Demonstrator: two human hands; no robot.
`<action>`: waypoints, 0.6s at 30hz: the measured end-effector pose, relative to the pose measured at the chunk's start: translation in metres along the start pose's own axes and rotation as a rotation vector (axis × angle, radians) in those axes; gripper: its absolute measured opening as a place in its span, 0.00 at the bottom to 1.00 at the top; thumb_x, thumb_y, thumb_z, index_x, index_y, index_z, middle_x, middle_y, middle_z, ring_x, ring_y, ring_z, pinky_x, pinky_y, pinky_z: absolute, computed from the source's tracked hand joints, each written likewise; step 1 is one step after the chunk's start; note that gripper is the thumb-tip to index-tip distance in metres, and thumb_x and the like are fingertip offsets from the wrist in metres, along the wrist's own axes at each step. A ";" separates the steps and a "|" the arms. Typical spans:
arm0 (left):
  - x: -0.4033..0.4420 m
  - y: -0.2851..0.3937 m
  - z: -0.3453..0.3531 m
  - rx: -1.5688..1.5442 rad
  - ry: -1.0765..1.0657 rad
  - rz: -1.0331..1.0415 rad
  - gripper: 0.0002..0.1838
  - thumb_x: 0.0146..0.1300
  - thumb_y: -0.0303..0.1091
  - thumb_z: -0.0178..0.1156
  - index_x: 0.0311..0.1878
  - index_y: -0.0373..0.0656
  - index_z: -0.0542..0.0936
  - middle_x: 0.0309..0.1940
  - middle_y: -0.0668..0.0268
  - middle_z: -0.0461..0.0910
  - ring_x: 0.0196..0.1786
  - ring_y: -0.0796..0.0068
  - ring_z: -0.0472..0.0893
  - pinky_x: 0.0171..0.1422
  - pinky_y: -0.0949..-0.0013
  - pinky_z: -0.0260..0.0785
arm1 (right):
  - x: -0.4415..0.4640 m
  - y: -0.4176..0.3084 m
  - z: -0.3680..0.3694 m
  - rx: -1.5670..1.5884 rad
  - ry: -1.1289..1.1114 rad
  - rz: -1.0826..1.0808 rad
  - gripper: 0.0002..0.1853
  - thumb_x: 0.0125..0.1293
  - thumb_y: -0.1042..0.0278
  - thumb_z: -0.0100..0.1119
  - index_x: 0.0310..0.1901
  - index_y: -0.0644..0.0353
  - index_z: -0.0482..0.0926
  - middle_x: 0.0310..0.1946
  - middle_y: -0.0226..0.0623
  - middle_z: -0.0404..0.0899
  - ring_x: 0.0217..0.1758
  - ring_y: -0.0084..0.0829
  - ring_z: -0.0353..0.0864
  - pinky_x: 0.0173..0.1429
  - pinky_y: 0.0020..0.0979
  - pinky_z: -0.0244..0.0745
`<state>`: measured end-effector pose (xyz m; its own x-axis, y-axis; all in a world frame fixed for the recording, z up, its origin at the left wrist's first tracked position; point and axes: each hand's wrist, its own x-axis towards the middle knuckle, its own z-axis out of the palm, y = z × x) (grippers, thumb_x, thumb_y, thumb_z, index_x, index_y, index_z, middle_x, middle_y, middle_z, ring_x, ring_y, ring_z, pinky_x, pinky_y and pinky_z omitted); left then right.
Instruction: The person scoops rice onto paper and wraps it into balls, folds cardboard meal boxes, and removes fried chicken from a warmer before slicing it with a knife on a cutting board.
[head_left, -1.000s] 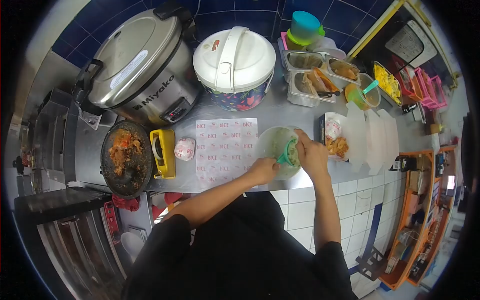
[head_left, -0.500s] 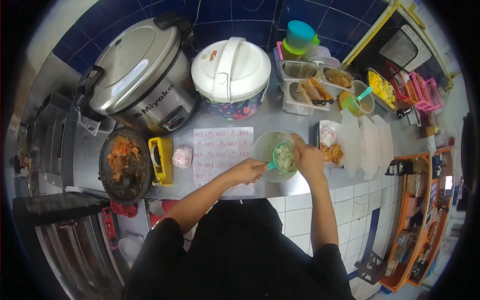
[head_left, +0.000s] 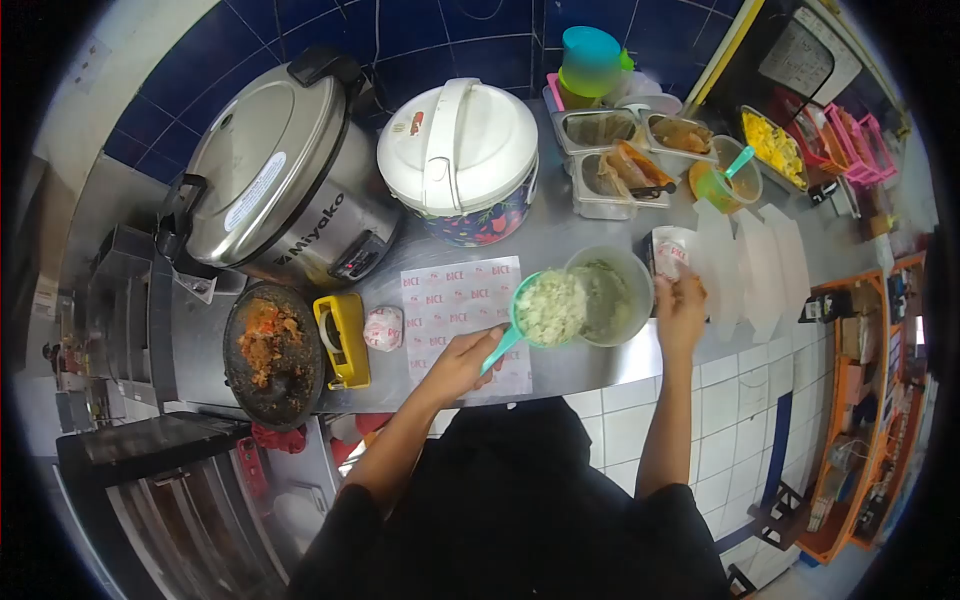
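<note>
My left hand (head_left: 462, 367) is closed round the handle of a teal scoop (head_left: 503, 347). White rice with green flecks (head_left: 552, 306) fills the scoop, which is level with the left rim of a translucent plastic tub (head_left: 632, 318). More rice clings inside the tub. My right hand (head_left: 682, 315) is to the right of the tub, its fingers slightly apart over a food box (head_left: 660, 242) holding a paper-wrapped bundle (head_left: 672, 258). The hand covers part of the box. Beneath the left hand and scoop lies a printed paper sheet (head_left: 455, 312).
A yellow tape dispenser (head_left: 347, 345), a wrapped ball (head_left: 383, 328) and a stone mortar of red sambal (head_left: 270, 345) stand left. Behind are a steel rice cooker (head_left: 290, 190) and a white-lidded rice container (head_left: 460, 150). Metal food pans (head_left: 605, 195) sit back right.
My right hand has left the scoop's rim and moved right to the food box. The filled scoop, in my left hand, has moved left from over the tub towards the paper.
</note>
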<state>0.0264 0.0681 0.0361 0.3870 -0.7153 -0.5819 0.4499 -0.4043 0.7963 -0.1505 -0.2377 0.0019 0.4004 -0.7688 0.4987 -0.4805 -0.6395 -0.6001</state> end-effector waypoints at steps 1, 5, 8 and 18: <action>-0.009 -0.010 -0.007 -0.026 0.047 0.016 0.23 0.82 0.50 0.50 0.46 0.38 0.81 0.27 0.71 0.73 0.20 0.83 0.67 0.23 0.75 0.57 | -0.004 -0.011 -0.009 0.016 0.182 0.028 0.09 0.73 0.63 0.63 0.44 0.58 0.85 0.27 0.42 0.83 0.33 0.49 0.85 0.41 0.42 0.79; -0.036 -0.062 -0.046 -0.097 0.188 -0.002 0.21 0.82 0.49 0.50 0.46 0.39 0.82 0.27 0.71 0.74 0.20 0.85 0.67 0.21 0.76 0.55 | -0.119 -0.002 -0.022 -0.003 -0.304 0.013 0.17 0.70 0.59 0.68 0.29 0.61 0.76 0.26 0.41 0.81 0.29 0.45 0.83 0.36 0.44 0.76; -0.040 -0.112 -0.071 -0.169 0.313 -0.051 0.19 0.82 0.47 0.51 0.49 0.40 0.82 0.28 0.71 0.74 0.19 0.85 0.67 0.21 0.78 0.55 | -0.151 -0.059 0.004 -0.198 -0.772 0.090 0.19 0.67 0.52 0.70 0.34 0.62 0.79 0.30 0.41 0.83 0.33 0.47 0.85 0.39 0.46 0.80; -0.019 -0.181 -0.089 -0.209 0.491 -0.005 0.23 0.82 0.46 0.51 0.70 0.43 0.78 0.32 0.72 0.79 0.24 0.87 0.70 0.24 0.80 0.60 | -0.195 -0.070 0.102 -0.324 -0.947 0.097 0.28 0.60 0.50 0.74 0.51 0.63 0.78 0.49 0.49 0.81 0.56 0.48 0.82 0.52 0.47 0.82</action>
<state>0.0089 0.2056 -0.1115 0.6934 -0.3426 -0.6339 0.5835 -0.2492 0.7729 -0.1159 -0.0427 -0.1172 0.7364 -0.5906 -0.3302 -0.6765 -0.6521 -0.3423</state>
